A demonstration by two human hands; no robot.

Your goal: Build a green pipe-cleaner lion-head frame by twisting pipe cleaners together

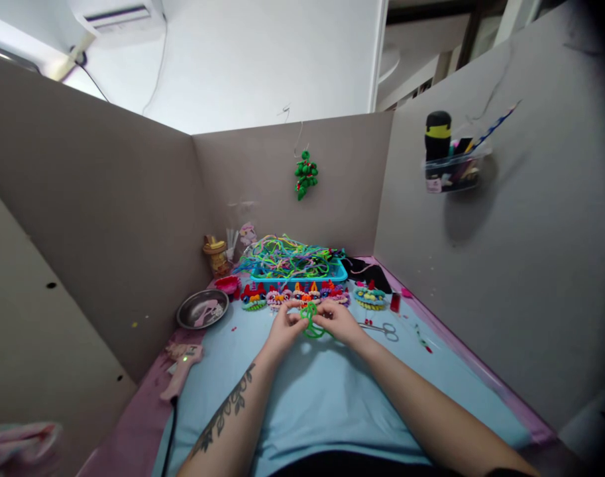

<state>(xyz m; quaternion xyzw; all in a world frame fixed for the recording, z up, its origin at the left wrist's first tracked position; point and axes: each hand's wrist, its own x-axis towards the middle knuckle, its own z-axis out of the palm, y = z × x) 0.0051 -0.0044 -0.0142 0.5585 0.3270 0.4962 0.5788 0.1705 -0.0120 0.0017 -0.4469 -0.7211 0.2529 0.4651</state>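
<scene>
Between my two hands is a green fuzzy pipe cleaner, bent into loops. My left hand pinches its left side with thumb and fingers. On the other side my right hand grips it the same way. Just beyond the hands, a row of several colourful pipe-cleaner figures lies on the blue cloth. Small scissors rest right of my right hand. Behind the row, a blue tray is heaped with multicoloured pipe cleaners.
A metal bowl with small pieces stands at the left. Nearer lies a pink glue gun with a black cord. Grey panels enclose the table; a green ornament hangs at the back, and a clear holder is fixed on the right.
</scene>
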